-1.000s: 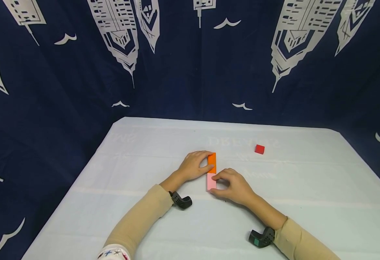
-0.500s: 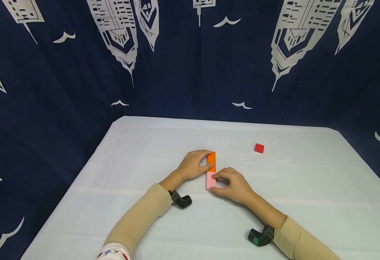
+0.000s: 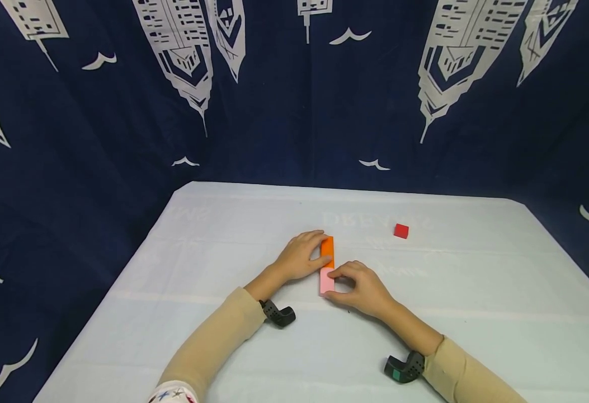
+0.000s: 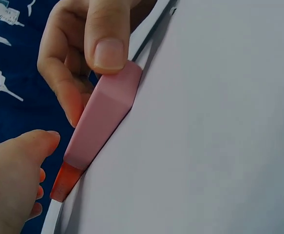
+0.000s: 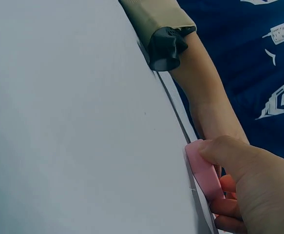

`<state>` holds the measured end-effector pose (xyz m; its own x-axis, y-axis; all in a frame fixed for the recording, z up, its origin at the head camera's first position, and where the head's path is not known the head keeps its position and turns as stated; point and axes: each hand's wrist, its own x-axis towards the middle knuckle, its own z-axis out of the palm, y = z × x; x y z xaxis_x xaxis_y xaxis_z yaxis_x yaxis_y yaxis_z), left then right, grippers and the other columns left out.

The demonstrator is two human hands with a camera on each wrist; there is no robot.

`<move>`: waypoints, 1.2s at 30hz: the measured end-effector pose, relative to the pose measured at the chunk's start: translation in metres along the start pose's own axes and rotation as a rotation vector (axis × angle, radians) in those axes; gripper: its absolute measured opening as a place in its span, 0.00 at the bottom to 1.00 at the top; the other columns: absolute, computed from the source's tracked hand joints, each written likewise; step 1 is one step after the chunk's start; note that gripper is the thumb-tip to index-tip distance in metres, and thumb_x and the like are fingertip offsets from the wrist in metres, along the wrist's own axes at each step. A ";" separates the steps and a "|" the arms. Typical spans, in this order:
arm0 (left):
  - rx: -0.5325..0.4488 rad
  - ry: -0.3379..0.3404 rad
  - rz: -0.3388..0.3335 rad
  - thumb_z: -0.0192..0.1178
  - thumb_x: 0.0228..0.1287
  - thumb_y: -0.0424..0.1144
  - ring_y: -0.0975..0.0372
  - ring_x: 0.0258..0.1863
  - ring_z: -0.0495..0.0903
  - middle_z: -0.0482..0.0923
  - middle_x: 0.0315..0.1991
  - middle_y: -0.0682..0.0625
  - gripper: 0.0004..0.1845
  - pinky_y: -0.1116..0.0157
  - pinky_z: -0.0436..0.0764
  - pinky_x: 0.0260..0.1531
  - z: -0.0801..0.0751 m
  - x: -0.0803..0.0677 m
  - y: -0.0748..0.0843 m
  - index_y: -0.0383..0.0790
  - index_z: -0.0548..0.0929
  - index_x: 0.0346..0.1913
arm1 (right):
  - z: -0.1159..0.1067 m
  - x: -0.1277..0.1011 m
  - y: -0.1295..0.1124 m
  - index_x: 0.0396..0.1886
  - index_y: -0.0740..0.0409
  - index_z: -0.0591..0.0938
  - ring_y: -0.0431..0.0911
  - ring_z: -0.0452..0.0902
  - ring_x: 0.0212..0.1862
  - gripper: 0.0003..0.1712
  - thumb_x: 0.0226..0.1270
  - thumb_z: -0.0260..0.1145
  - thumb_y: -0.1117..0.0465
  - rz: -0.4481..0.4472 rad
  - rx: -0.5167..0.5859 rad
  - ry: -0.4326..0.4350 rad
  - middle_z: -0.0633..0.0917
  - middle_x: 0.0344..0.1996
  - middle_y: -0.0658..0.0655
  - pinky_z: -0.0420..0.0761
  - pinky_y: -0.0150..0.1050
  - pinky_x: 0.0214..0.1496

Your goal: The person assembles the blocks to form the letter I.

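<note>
Head view: a person in tan sleeves works at a table [image 3: 224, 336] covered in pale cloth, with a dark blue curtain [image 3: 72, 140] printed with white towers behind it. The left hand [image 3: 301, 257] curls its fingers and thumb around an orange block [image 3: 327, 247], which lies flat near the table's middle. The right hand [image 3: 362, 286] pinches a pink block [image 3: 326, 281] that lies just nearer the person, its short end touching the orange one, so the two form one straight strip. A small red block [image 3: 401, 230] sits well apart, farther back and to the right.

In the left wrist view, the thumb [image 4: 107, 44] of the right hand presses the pink block's far end, and the seam with the orange piece looks closed.

To do this joining well, I judge that the left hand should hold the orange block steady as an anchor while the right hand slides the pink block gently along the cloth, keeping the long edges flush. Pressing too hard could wrinkle the cloth or skew the line.
</note>
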<state>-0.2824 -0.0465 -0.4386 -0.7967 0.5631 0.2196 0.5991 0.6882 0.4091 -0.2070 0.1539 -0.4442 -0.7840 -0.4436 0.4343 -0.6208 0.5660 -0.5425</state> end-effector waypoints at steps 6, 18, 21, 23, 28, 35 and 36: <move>0.027 -0.038 0.039 0.56 0.69 0.53 0.54 0.69 0.63 0.68 0.69 0.46 0.30 0.52 0.61 0.68 -0.004 -0.011 0.008 0.40 0.71 0.68 | 0.001 0.000 0.000 0.39 0.53 0.87 0.41 0.77 0.42 0.18 0.48 0.81 0.53 0.009 0.014 -0.005 0.84 0.35 0.42 0.79 0.41 0.48; 0.006 -0.045 0.115 0.53 0.72 0.49 0.53 0.68 0.65 0.70 0.67 0.47 0.22 0.50 0.63 0.66 -0.003 -0.034 0.013 0.45 0.77 0.64 | 0.000 -0.002 0.001 0.40 0.53 0.87 0.41 0.78 0.43 0.18 0.48 0.80 0.55 0.027 0.015 -0.023 0.84 0.36 0.42 0.79 0.42 0.49; -0.012 -0.039 0.130 0.53 0.72 0.49 0.52 0.68 0.65 0.70 0.67 0.46 0.22 0.50 0.63 0.66 -0.002 -0.036 0.013 0.45 0.78 0.64 | 0.000 -0.002 0.001 0.39 0.53 0.87 0.41 0.78 0.43 0.18 0.48 0.80 0.55 0.027 0.016 -0.019 0.84 0.36 0.43 0.79 0.42 0.49; -0.030 -0.032 0.136 0.53 0.73 0.49 0.52 0.67 0.66 0.70 0.67 0.46 0.21 0.50 0.63 0.66 0.000 -0.037 0.012 0.45 0.78 0.63 | 0.000 -0.002 0.001 0.40 0.53 0.87 0.42 0.78 0.43 0.18 0.48 0.80 0.55 0.031 0.020 -0.020 0.84 0.36 0.43 0.79 0.42 0.50; -0.064 -0.018 0.136 0.53 0.73 0.48 0.52 0.68 0.65 0.69 0.68 0.46 0.21 0.51 0.62 0.67 0.005 -0.037 0.008 0.45 0.77 0.63 | -0.001 -0.001 0.000 0.40 0.54 0.87 0.42 0.78 0.44 0.19 0.48 0.80 0.54 0.026 0.026 -0.023 0.84 0.36 0.44 0.79 0.42 0.50; -0.082 -0.018 0.129 0.54 0.72 0.49 0.52 0.69 0.64 0.67 0.69 0.47 0.22 0.50 0.61 0.67 0.008 -0.037 0.007 0.46 0.77 0.65 | -0.003 -0.001 0.001 0.40 0.54 0.87 0.42 0.78 0.44 0.19 0.48 0.80 0.53 0.035 0.030 -0.033 0.84 0.37 0.44 0.79 0.43 0.50; -0.082 -0.021 0.129 0.54 0.72 0.49 0.53 0.69 0.64 0.67 0.69 0.47 0.22 0.50 0.61 0.67 0.008 -0.037 0.007 0.46 0.76 0.65 | -0.003 -0.001 0.001 0.40 0.54 0.87 0.42 0.78 0.45 0.19 0.49 0.80 0.53 0.038 0.032 -0.035 0.84 0.37 0.44 0.78 0.43 0.51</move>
<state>-0.2478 -0.0585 -0.4510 -0.7114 0.6541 0.2570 0.6871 0.5705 0.4498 -0.2067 0.1570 -0.4434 -0.8062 -0.4469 0.3877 -0.5902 0.5608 -0.5807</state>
